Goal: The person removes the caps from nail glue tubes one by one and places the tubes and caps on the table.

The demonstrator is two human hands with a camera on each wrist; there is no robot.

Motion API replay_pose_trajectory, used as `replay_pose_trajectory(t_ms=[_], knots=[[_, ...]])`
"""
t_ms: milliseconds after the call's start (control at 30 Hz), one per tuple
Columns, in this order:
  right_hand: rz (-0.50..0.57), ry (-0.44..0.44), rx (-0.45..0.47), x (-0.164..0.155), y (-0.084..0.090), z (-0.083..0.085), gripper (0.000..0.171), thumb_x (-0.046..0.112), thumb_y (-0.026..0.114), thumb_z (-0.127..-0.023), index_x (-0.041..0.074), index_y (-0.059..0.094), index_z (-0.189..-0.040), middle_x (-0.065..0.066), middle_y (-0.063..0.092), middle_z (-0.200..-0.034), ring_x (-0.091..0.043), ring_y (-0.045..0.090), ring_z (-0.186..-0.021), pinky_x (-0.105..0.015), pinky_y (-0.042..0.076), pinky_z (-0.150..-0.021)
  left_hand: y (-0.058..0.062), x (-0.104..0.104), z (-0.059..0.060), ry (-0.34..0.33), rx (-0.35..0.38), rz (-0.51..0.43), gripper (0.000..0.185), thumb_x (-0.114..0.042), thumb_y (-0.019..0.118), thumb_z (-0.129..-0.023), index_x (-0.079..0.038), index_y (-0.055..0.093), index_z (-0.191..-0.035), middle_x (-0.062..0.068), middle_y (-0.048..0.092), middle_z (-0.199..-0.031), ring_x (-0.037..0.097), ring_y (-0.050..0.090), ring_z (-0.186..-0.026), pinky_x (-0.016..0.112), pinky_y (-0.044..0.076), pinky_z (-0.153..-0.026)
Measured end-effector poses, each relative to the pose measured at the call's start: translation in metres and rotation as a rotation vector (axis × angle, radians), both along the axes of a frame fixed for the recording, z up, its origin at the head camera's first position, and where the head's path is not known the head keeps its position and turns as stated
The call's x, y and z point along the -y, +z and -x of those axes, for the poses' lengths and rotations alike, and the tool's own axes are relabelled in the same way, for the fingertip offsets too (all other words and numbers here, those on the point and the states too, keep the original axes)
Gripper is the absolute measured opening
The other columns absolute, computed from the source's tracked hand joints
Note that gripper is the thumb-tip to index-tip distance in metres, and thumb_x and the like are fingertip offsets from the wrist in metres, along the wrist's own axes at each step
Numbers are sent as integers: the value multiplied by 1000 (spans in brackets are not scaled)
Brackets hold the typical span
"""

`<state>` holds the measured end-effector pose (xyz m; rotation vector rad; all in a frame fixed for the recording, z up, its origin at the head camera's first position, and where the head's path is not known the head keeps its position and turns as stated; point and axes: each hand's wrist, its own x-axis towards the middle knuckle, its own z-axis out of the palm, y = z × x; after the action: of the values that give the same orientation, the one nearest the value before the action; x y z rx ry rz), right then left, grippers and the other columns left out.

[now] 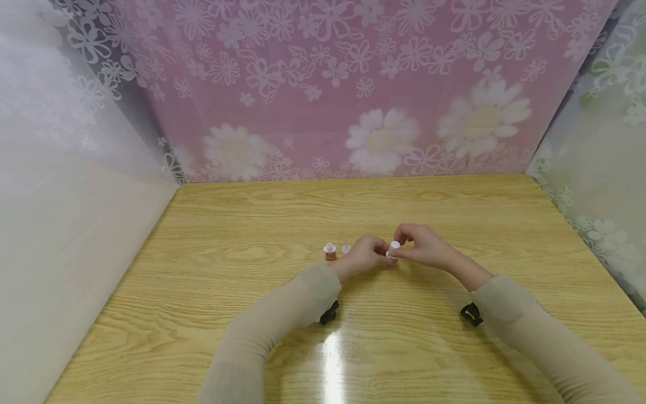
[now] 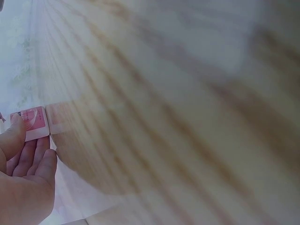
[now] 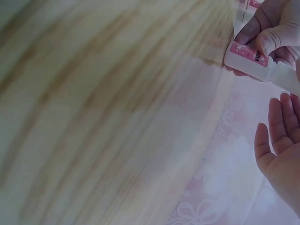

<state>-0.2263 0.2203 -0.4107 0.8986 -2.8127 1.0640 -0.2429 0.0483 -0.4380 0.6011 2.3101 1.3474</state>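
Head view shows the wooden desk [image 1: 252, 224] filling the lower half of the picture, with a pink flowered curtain [image 1: 353, 84] hung behind it and pale lace panels at either side. Two beige sleeves [image 1: 282, 320] reach in from the near edge, and each wrist carries a small black camera mount.

Near the middle of the desk the two hands meet over one small bottle [image 1: 392, 254], which stands upright on the wood. Left hand [image 1: 364, 255] curls round its lower body, thumb and fingers pinching the pink label as the left wrist view shows. Right hand [image 1: 424, 245] pinches the white cap [image 1: 395, 245] from above; in the right wrist view its other fingers lie relaxed beside the bottle.

Just left of the hands stands a second small bottle [image 1: 330, 252], apart from them, with its white top in place. Between it and the left hand sits a tiny white piece [image 1: 346, 248], too small to identify.

As a judgement, the cap work on the held bottle is mid-way: the cap sits on the neck, and whether it is tight or loose cannot be told.

Labels are pink with white marks and a dark strip; no writing can be read.
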Motion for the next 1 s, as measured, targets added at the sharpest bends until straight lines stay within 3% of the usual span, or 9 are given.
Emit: replay_pose_trajectory(t_ms=[467, 700, 833, 1000], knots=[[19, 63, -22, 1, 4, -2, 12, 12, 68, -79, 11, 56, -79, 5, 57, -78, -14, 54, -77, -45, 40, -79, 0, -1, 1, -14, -9, 1, 18, -11, 70, -75, -3, 68, -90, -1, 65, -80, 3, 56, -73, 16, 43, -67], [38, 113, -35, -1, 3, -2, 12, 2, 66, -78, 4, 60, -89, 1, 59, -85, -16, 54, -81, -47, 41, -77, 0, 0, 1, -12, 2, -10, 19, -11, 70, -75, -2, 67, -91, 0, 65, -81, 4, 56, -74, 17, 44, -68], [30, 80, -14, -1, 2, -2, 17, 9, 67, -79, 4, 60, -93, 1, 60, -87, -18, 55, -83, -50, 39, -80, 1, 0, 0, -14, -25, 13, 19, -14, 71, -75, -3, 68, -89, -1, 65, -80, 3, 54, -74, 17, 42, -69], [2, 17, -10, 0, 0, 0, 17, 18, 70, -77, 10, 56, -82, 4, 59, -80, -15, 56, -79, -47, 40, -80, 0, 0, 0, -16, -45, 31, 18, -17, 71, -74, -4, 68, -88, -4, 65, -78, 2, 53, -73, 16, 41, -68]])
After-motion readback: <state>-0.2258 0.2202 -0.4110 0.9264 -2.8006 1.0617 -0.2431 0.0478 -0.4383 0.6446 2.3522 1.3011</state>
